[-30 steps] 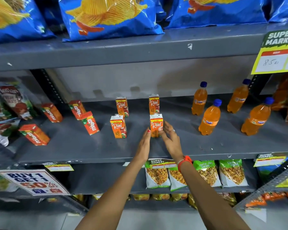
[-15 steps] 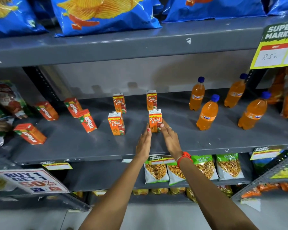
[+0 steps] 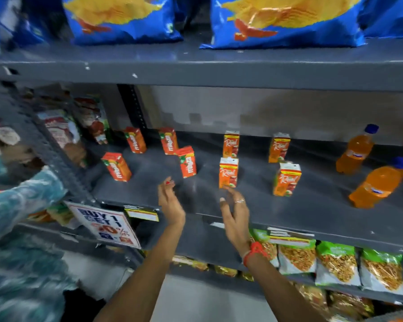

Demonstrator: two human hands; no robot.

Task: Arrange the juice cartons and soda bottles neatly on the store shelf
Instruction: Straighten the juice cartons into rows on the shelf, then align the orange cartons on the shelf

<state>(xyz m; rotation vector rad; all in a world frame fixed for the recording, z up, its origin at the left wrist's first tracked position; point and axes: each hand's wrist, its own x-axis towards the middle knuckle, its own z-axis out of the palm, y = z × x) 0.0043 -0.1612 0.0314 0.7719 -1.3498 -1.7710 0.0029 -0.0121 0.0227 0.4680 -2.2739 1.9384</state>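
Grey store shelf (image 3: 254, 205) holds the drinks. Both hands hang empty, fingers (image 3: 170, 184) loosely spread: left hand (image 3: 171, 203), right hand (image 3: 234, 210) just under a Real juice carton (image 3: 228, 171). Maaza cartons (image 3: 187, 162) lean crooked, maybe next. Orange soda bottles (image 3: 377, 182) wait right.
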